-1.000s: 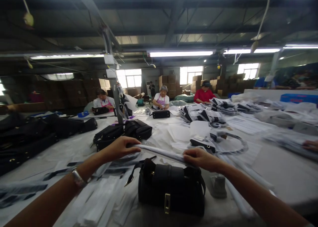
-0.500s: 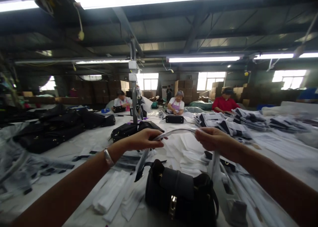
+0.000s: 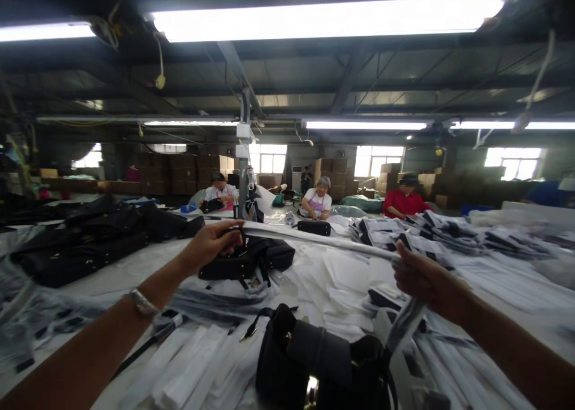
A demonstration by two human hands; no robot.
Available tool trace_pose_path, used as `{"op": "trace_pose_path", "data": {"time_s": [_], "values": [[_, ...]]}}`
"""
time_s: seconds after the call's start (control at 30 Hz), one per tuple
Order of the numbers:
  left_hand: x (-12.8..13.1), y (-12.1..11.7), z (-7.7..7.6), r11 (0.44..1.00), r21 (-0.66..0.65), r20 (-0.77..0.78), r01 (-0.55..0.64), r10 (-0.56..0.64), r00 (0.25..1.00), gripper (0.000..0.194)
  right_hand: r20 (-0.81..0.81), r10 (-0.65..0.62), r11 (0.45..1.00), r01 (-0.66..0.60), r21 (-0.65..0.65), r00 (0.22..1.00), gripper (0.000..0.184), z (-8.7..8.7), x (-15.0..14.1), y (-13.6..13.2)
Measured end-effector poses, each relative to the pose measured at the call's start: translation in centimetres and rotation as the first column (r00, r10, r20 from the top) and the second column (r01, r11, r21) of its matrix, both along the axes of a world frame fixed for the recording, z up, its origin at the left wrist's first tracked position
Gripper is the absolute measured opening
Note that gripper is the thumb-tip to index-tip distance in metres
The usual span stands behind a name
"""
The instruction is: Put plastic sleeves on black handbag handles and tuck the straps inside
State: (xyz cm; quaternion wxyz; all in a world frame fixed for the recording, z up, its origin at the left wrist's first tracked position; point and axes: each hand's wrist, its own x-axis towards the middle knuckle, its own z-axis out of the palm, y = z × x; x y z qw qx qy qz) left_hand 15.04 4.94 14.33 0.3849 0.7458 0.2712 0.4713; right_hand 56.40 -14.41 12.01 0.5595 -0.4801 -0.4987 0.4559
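The wrapped strap [image 3: 323, 240] is spanning, nearly straight, between your two hands in the head view, above and behind the black handbag [image 3: 323, 353], which is resting on the counter [image 3: 108, 275] before you. Your left hand [image 3: 218, 242] is pinching it between closed fingers; the fingers of your right hand [image 3: 424, 281] are closing round it farther along. Below your right hand, a wrapped length is hanging toward the bag's right side; whether it is joining there, I cannot tell. White strips [image 3: 184, 365] are lying left of the bag. You seem to be holding the strap out straight; the next move probably calls for firm fingers and care not to tug the bag.
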Motion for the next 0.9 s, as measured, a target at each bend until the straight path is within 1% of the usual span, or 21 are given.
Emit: {"op": "trace_pose_path", "data": {"time_s": [0.03,0.1,0.17,0.2,0.23,0.27,0.3,0.33,0.37,0.43,0.47,0.5,0.53,0.6,0.63,0.67,0.7,0.73,0.77,0.83,0.9], "values": [[-0.6,0.6,1.1,0.995,0.065,0.076,-0.081,0.076,0.994,0.047,0.07,-0.024,0.999,0.026,-0.032,0.997,0.061,-1.5,-0.2,0.1],[-1.9,1.6,3.4,0.958,0.165,0.236,-0.234,0.192,0.953,0.038,0.236,-0.046,0.992,0.073,-0.107,0.971,0.062,-5.4,-0.7,0.4],[-3.0,2.3,5.4,0.916,0.215,0.358,-0.339,0.25,0.9,0.03,0.379,0.0,0.986,0.063,-0.154,0.925,0.068,-9.5,-1.3,0.8],[-3.5,2.4,6.2,0.901,0.226,0.398,-0.371,0.262,0.879,0.027,0.418,-0.008,0.986,0.077,-0.146,0.908,0.07,-11.2,-1.6,1.0],[-3.8,2.3,7.0,0.89,0.235,0.428,-0.391,0.267,0.864,0.026,0.446,-0.012,0.989,0.076,-0.126,0.895,0.071,-12.4,-1.8,1.1],[-4.0,2.0,7.8,0.881,0.244,0.452,-0.405,0.266,0.851,0.025,0.478,-0.01,0.992,0.069,-0.105,0.878,0.07,-12.9,-2.0,1.3],[-4.1,1.7,8.5,0.875,0.253,0.474,-0.413,0.26,0.841,0.024,0.512,-0.01,0.996,0.053,-0.071,0.859,0.069,-12.7,-2.3,1.4],[-4.1,1.2,9.2,0.869,0.264,0.492,-0.418,0.251,0.833,0.023,0.546,-0.01,0.999,0.03,-0.028,0.838,0.068,-11.7,-2.6,1.6],[-4.0,0.7,9.9,0.864,0.277,0.509,-0.421,0.24,0.826,0.022,0.585,-0.012,1.0,0.0,0.02,0.811,0.067,-10.1,-3.1,1.9],[-3.6,-0.4,11.4,0.849,0.312,0.535,-0.426,0.214,0.817,0.018,0.596,-0.061,0.988,-0.035,0.149,0.8,0.062,-5.5,-4.8,2.7],[-3.3,-0.8,12.2,0.842,0.338,0.541,-0.421,0.192,0.818,0.016,0.589,-0.078,0.978,-0.053,0.201,0.805,0.063,-2.8,-6.0,3.2],[-3.0,-1.2,13.0,0.835,0.368,0.541,-0.41,0.166,0.825,0.015,0.581,-0.062,0.963,-0.103,0.248,0.811,0.064,0.0,-7.6,3.8],[-2.6,-1.6,13.8,0.827,0.4,0.534,-0.394,0.139,0.834,0.013,0.547,-0.024,0.943,-0.163,0.291,0.837,0.065,2.7,-9.3,4.3],[-1.9,-2.1,15.1,0.813,0.453,0.51,-0.365,0.1,0.854,0.011,0.421,0.201,0.879,-0.353,0.321,0.885,0.066,7.4,-13.2,5.3],[-1.5,-2.3,15.6,0.807,0.468,0.499,-0.359,0.094,0.861,0.011,0.353,0.331,0.842,-0.443,0.309,0.875,0.066,9.2,-14.9,5.7],[-1.2,-2.4,15.9,0.802,0.477,0.492,-0.361,0.097,0.865,0.011,0.304,0.44,0.81,-0.519,0.271,0.845,0.063,10.4,-16.5,5.9],[-1.1,-2.5,16.1,0.796,0.479,0.491,-0.369,0.105,0.865,0.011,0.262,0.516,0.788,-0.572,0.229,0.816,0.057,11.2,-17.6,6.1],[-1.0,-2.6,16.2,0.79,0.478,0.5,-0.384,0.115,0.859,0.011,0.235,0.561,0.773,-0.604,0.195,0.794,0.051,11.4,-18.4,6.2],[-1.1,-2.6,16.1,0.785,0.473,0.512,-0.401,0.125,0.85,0.012,0.223,0.579,0.77,-0.616,0.167,0.784,0.044,11.1,-18.7,6.1],[-1.7,-2.6,15.4,0.783,0.451,0.534,-0.429,0.149,0.832,0.013,0.226,0.56,0.795,-0.594,0.125,0.797,0.039,9.0,-17.9,5.8],[-2.7,-2.3,14.2,0.792,0.42,0.541,-0.443,0.173,0.823,0.014,0.249,0.512,0.842,-0.538,0.044,0.822,0.042,5.5,-15.7,5.0]]}}
